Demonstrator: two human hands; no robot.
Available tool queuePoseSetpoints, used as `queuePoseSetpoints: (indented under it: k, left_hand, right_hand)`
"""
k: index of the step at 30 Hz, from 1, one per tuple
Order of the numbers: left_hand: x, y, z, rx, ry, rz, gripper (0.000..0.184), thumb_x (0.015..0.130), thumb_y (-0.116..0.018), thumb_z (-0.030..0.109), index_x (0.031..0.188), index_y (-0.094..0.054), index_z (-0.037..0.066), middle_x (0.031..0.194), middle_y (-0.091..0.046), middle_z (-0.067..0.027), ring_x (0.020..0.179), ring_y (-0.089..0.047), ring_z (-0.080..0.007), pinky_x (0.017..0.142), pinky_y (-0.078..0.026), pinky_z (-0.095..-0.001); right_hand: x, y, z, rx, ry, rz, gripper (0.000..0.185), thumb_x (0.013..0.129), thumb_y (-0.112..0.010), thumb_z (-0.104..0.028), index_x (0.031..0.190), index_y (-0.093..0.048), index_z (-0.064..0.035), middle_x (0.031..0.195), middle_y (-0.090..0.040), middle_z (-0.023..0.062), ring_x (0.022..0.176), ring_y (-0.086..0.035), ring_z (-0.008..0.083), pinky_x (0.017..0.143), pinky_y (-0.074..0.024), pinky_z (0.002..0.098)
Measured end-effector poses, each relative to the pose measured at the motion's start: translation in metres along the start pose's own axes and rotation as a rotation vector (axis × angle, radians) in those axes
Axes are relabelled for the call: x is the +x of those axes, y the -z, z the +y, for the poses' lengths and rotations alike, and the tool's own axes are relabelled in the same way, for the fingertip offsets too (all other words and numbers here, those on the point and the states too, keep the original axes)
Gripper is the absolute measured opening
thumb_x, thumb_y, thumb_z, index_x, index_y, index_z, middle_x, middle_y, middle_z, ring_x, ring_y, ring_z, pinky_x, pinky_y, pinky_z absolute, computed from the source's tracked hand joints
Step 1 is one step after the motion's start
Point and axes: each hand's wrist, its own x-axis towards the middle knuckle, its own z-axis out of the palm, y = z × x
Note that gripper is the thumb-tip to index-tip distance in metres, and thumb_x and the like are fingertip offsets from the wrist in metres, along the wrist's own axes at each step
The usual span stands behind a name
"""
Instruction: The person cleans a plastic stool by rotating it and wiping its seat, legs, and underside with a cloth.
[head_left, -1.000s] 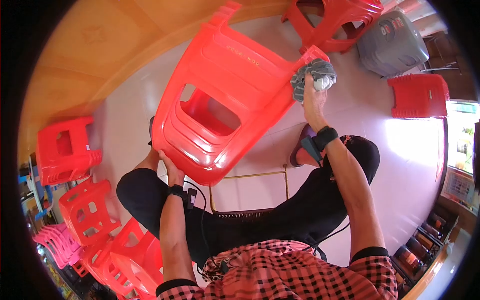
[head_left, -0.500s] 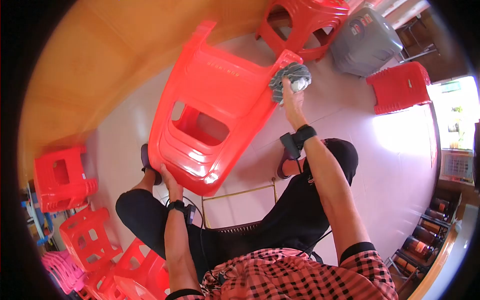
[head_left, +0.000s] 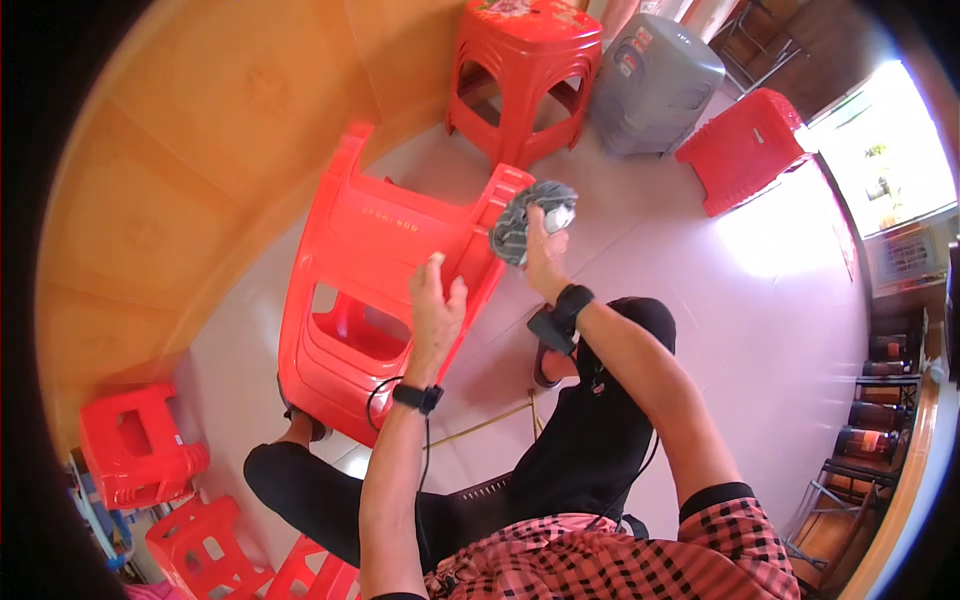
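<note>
A red plastic stool (head_left: 378,245) with a rectangular opening lies tilted on its side in front of my knees, its legs toward the wall. My right hand (head_left: 545,262) is closed round a bunched grey striped cloth (head_left: 515,225) with a white patch. That cloth rests against the leg end of the stool, on its right edge. Over the stool's side, near the opening, is my left hand (head_left: 437,318), its fingers apart and nothing in them. Whether its fingertips touch the plastic I cannot tell.
Another red stool (head_left: 520,85) stands by the orange wall (head_left: 250,90), beside a grey plastic bin (head_left: 655,88). More red stools (head_left: 140,445) are at the lower left. A red stool stack (head_left: 745,150) lies at the right. Bottles (head_left: 870,440) fill a rack at the far right.
My left hand has let go of the stool's near end and moved up and right over its side. The stool has turned slightly, and the view has shifted. My right hand keeps the cloth.
</note>
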Motion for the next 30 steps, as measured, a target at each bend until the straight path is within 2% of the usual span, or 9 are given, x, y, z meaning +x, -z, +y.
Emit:
queuePoseSetpoints:
  k: [3, 8, 9, 10, 12, 14, 17, 23, 30]
  left_hand:
    - [0.037, -0.024, 0.019, 0.035, -0.122, -0.064, 0.04, 0.08, -0.059, 0.011, 0.116, -0.05, -0.003, 0.11, -0.053, -0.0205, 0.106, -0.048, -0.0364, 0.093, -0.039, -0.0432]
    - [0.073, -0.064, 0.034, 0.173, -0.487, -0.301, 0.033, 0.074, -0.06, 0.011, 0.103, -0.054, -0.004, 0.104, -0.052, -0.0206, 0.099, -0.048, -0.0359, 0.088, -0.04, -0.044]
    - [0.072, -0.073, 0.031, 0.177, -0.487, -0.314, 0.033, 0.074, -0.06, 0.011, 0.103, -0.054, -0.004, 0.104, -0.052, -0.0206, 0.099, -0.048, -0.0359, 0.088, -0.04, -0.044]
    - [0.071, -0.082, 0.027, 0.256, -0.516, -0.376, 0.033, 0.073, -0.061, 0.012, 0.101, -0.055, -0.005, 0.103, -0.052, -0.0204, 0.097, -0.048, -0.0358, 0.086, -0.04, -0.0445]
    - [0.067, -0.093, 0.022, 0.335, -0.543, -0.464, 0.032, 0.072, -0.062, 0.012, 0.099, -0.057, -0.005, 0.103, -0.052, -0.0202, 0.095, -0.048, -0.0357, 0.085, -0.04, -0.0449]
    - [0.067, -0.091, 0.024, 0.42, -0.518, -0.564, 0.032, 0.07, -0.063, 0.013, 0.096, -0.059, -0.004, 0.103, -0.052, -0.0187, 0.094, -0.048, -0.0344, 0.083, -0.04, -0.0438]
    - [0.063, -0.096, 0.012, 0.356, -0.559, -0.505, 0.024, 0.069, -0.065, 0.014, 0.087, -0.064, -0.002, 0.101, -0.052, -0.0164, 0.097, -0.047, -0.0324, 0.084, -0.04, -0.0406]
    - [0.058, -0.088, 0.021, 0.411, -0.541, -0.527, 0.016, 0.07, -0.067, 0.017, 0.068, -0.067, 0.002, 0.107, -0.053, -0.0143, 0.101, -0.046, -0.0292, 0.086, -0.038, -0.0386]
    - [0.046, -0.081, 0.026, 0.42, -0.511, -0.452, 0.017, 0.071, -0.063, 0.021, 0.069, -0.067, 0.005, 0.1, -0.056, -0.0148, 0.097, -0.049, -0.0281, 0.085, -0.038, -0.0385]
  right_hand:
    - [0.032, 0.012, -0.048, -0.081, -0.063, 0.099, 0.029, 0.081, -0.061, -0.035, 0.087, -0.061, -0.0068, 0.068, -0.06, 0.0022, 0.05, -0.057, 0.0135, 0.037, -0.0416, 0.0296]
    - [0.089, -0.001, -0.069, -0.267, -0.042, -0.117, 0.041, 0.075, -0.062, -0.045, 0.08, -0.064, -0.0043, 0.069, -0.062, 0.0041, 0.049, -0.058, 0.0144, 0.035, -0.0408, 0.0315]
    - [0.095, -0.006, -0.057, -0.353, -0.046, -0.168, 0.042, 0.075, -0.061, -0.045, 0.085, -0.066, -0.0046, 0.074, -0.065, 0.0073, 0.055, -0.062, 0.0178, 0.042, -0.047, 0.0339]
    - [0.097, -0.013, -0.051, -0.583, 0.027, -0.198, 0.048, 0.074, -0.062, -0.048, 0.095, -0.065, -0.0051, 0.085, -0.067, 0.013, 0.072, -0.067, 0.0256, 0.06, -0.053, 0.0372]
    - [0.095, -0.025, -0.029, -0.843, 0.299, -0.273, 0.067, 0.067, -0.066, -0.053, 0.111, -0.057, -0.003, 0.101, -0.064, 0.0203, 0.098, -0.061, 0.0343, 0.085, -0.0465, 0.0426]
    - [0.093, -0.039, -0.008, -1.026, 0.577, -0.282, 0.067, 0.065, -0.068, -0.052, 0.107, -0.056, -0.0013, 0.097, -0.064, 0.0192, 0.094, -0.061, 0.0344, 0.083, -0.0452, 0.0448]
    - [0.084, -0.05, -0.008, -1.069, 0.654, -0.234, 0.064, 0.063, -0.069, -0.05, 0.101, -0.054, -0.0008, 0.093, -0.063, 0.0183, 0.09, -0.06, 0.0345, 0.081, -0.0438, 0.0455]
    - [0.083, -0.054, -0.006, -1.047, 0.551, -0.181, 0.061, 0.064, -0.068, -0.049, 0.096, -0.052, -0.0007, 0.09, -0.064, 0.0193, 0.088, -0.061, 0.0355, 0.078, -0.0451, 0.0458]
    - [0.074, -0.054, -0.004, -1.096, 0.507, -0.155, 0.063, 0.066, -0.067, -0.05, 0.098, -0.051, 0.002, 0.091, -0.064, 0.0214, 0.087, -0.062, 0.0356, 0.078, -0.046, 0.0455]
